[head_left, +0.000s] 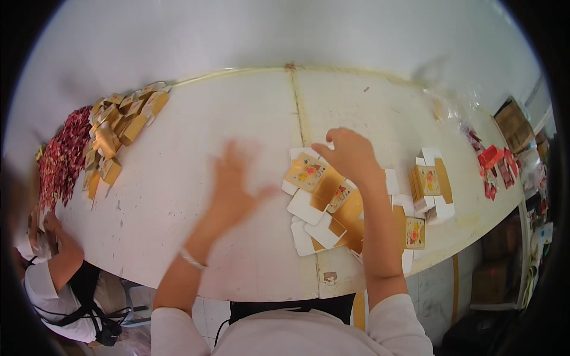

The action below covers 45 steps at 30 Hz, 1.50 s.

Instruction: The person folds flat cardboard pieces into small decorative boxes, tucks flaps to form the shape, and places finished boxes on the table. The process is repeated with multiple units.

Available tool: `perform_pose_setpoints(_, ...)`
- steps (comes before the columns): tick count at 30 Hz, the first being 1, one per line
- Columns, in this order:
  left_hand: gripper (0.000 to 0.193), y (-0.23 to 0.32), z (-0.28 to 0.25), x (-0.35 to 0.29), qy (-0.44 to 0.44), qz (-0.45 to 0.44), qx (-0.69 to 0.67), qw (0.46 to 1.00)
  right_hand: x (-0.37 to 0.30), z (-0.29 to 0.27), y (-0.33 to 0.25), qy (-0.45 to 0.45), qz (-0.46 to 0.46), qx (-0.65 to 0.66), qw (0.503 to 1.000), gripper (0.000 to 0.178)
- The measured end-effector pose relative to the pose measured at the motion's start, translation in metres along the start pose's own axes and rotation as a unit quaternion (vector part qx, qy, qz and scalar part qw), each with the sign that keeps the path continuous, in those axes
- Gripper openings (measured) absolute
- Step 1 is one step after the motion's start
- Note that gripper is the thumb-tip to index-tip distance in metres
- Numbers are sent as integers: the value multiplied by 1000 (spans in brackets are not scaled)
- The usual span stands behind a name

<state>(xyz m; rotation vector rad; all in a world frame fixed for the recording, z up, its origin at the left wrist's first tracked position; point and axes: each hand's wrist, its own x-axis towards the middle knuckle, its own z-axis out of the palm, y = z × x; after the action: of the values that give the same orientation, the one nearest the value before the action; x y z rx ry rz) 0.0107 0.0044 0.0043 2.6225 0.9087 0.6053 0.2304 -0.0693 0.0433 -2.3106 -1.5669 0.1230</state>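
My left hand point(231, 187) is raised over the white table point(249, 107), blurred by motion. Its thumb stands apart from the fingers, and no object shows in it. My right hand point(351, 155) hovers at the far edge of a loose pile of flat, unfolded gold-and-white cartons point(307, 172) with flower prints. Its fingers are bent, a gap shows between thumb and forefinger, and I see nothing in them; whether it touches a carton I cannot tell. My right forearm hides part of the pile, and more flat cartons point(415, 232) lie to its right.
A neat stack of flat cartons point(428, 181) lies on the right, with red packets point(491, 157) and clear plastic point(454, 107) beyond. At the far left are folded gold boxes point(133, 127) and a heap of small red packets point(64, 151). Another person's arm point(64, 249) reaches in there.
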Motion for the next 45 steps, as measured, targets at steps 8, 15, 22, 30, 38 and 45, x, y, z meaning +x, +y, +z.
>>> perform_pose_setpoints(8, 80, 28, 87, -10, -170, 97, 115, 974, 28, 84, 24, -13, 48, -79, 996, 38)
perform_pose_setpoints(15, 74, 44, 60, 0, -112, 57, 13, 992, 31, 70, 30, 118, -26, -6, 993, 35)
perform_pose_setpoints(22, 86, 29, -3, 29, -181, -61, -720, 667, 0, 7, -34, 151, -326, 375, 855, 15)
perform_pose_setpoints(30, 91, 39, 4, 27, -138, 0, -716, 684, -22, -9, -41, 259, -320, 526, 745, 10)
perform_pose_setpoints(38, 91, 42, -9, 27, 87, 95, -542, 831, -20, -9, -50, -129, 10, 839, 528, 50)
perform_pose_setpoints(45, 69, 40, -9, 27, 147, 159, -486, 846, -20, -10, -47, -123, -37, 850, 512, 39)
